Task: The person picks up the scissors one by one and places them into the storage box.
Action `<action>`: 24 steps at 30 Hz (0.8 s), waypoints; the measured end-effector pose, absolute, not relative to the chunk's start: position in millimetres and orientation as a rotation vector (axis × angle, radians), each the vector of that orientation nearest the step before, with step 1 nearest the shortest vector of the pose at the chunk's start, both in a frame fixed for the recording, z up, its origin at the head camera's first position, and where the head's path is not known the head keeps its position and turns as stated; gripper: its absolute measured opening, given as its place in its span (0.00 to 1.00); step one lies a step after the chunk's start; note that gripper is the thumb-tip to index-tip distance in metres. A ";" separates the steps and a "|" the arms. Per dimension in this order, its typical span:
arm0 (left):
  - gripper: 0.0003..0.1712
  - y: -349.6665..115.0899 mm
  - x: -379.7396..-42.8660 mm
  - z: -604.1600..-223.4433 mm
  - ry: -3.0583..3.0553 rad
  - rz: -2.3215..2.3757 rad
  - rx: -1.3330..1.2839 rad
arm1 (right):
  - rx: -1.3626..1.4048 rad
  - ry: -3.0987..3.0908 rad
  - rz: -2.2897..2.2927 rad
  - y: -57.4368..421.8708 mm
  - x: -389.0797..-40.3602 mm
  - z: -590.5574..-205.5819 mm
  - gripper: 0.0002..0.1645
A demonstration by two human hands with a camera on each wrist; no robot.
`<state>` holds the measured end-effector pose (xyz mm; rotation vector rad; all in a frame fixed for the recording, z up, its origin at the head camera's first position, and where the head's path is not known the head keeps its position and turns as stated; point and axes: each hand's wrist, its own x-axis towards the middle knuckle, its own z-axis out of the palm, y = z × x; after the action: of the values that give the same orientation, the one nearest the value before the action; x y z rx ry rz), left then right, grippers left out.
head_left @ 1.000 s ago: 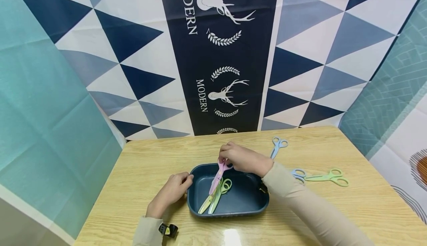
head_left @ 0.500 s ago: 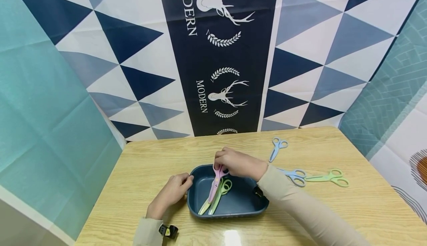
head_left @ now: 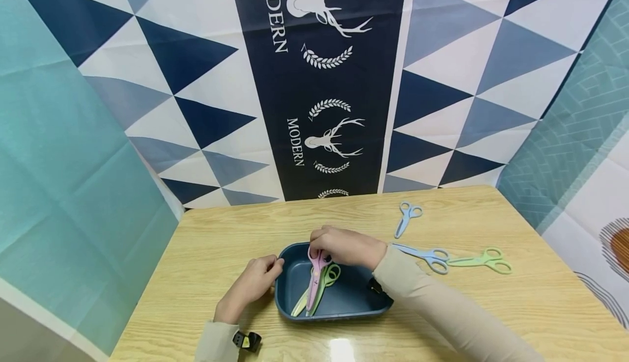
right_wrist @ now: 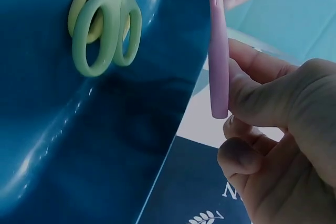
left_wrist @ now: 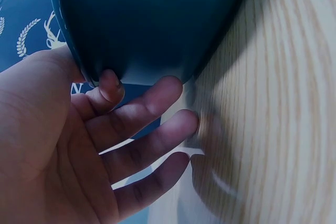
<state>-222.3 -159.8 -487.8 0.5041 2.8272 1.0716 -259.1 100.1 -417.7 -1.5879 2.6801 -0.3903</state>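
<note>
My right hand (head_left: pixel 346 246) pinches pink scissors (head_left: pixel 315 283) by the handle loops, blades pointing down into a dark blue rectangular tray (head_left: pixel 354 315). In the right wrist view, thumb and fingers close on the edge of the pink handle. Inside the tray, green scissors (right_wrist: pixel 107 30) lie across yellow scissors (right_wrist: pixel 75 14), and the pink blades overlap both in the head view. At the tray's left end my left hand (head_left: pixel 253 280) holds the rim, thumb over the wall and index finger against the outside. Its other fingers (left_wrist: pixel 157 135) extend loosely below the tray's corner.
To the right on the wooden table (head_left: pixel 221 231) lie small blue scissors (head_left: pixel 405 220), a second blue pair (head_left: pixel 429 255) and green scissors (head_left: pixel 484 261), their tips near the second blue handles. A patterned cloth (head_left: pixel 339 78) hangs behind the table.
My right hand has moved left and slightly down, lowering the pink scissors further into the tray and turning them more upright in view. The left hand stays at the rim.
</note>
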 end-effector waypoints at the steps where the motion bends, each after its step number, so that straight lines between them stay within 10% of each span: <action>1: 0.22 -160.1 -222.1 -487.8 2.824 1.075 0.505 | -1.596 2.671 -0.389 98.7 -258.6 -418.0 0.21; 24: 0.22 -160.2 -221.6 -486.2 2.827 1.072 0.509 | -1.665 2.657 -0.249 86.9 -259.6 -438.5 0.18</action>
<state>-221.6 -160.2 -486.2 0.5086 2.8267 1.0723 -259.6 86.9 -438.5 -1.6650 2.6568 -0.2486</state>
